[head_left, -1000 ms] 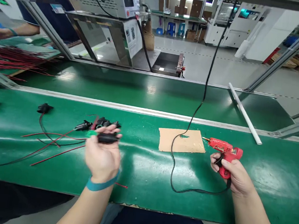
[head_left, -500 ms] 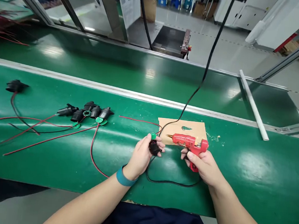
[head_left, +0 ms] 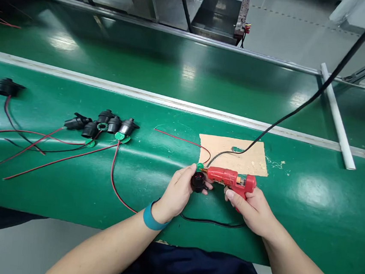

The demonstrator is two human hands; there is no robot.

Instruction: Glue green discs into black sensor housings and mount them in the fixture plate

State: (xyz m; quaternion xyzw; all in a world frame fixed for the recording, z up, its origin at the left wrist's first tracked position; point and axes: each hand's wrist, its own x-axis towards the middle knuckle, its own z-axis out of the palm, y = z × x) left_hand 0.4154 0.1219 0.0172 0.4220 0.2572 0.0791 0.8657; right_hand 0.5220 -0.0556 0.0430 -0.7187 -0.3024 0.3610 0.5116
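Note:
My left hand (head_left: 179, 187), with a teal band at the wrist, is closed around a round black plastic housing (head_left: 198, 182). A small green disc (head_left: 200, 166) with a red wire (head_left: 182, 139) sits at its upper edge, by my thumb. In my right hand (head_left: 253, 206) is a red hot glue gun (head_left: 230, 178), its fingers wrapped about the handle. The gun's brass nozzle points left and meets the green disc and the housing's edge; whether it touches cannot be made out. Beneath lies a piece of tan cardboard (head_left: 251, 158) with glue bits on it.
Several black housings (head_left: 89, 129) with green discs and red and black wires lie to the left. Another housing (head_left: 6, 87) lies farther left. A black cord (head_left: 284, 116) crosses the green work surface (head_left: 66, 203). A white tube (head_left: 337, 115) rests at the right.
The glue gun has moved left, bringing its nozzle to the green disc and black housing. My left hand keeps its hold. The camera view has tilted downward, and the cord has swung right.

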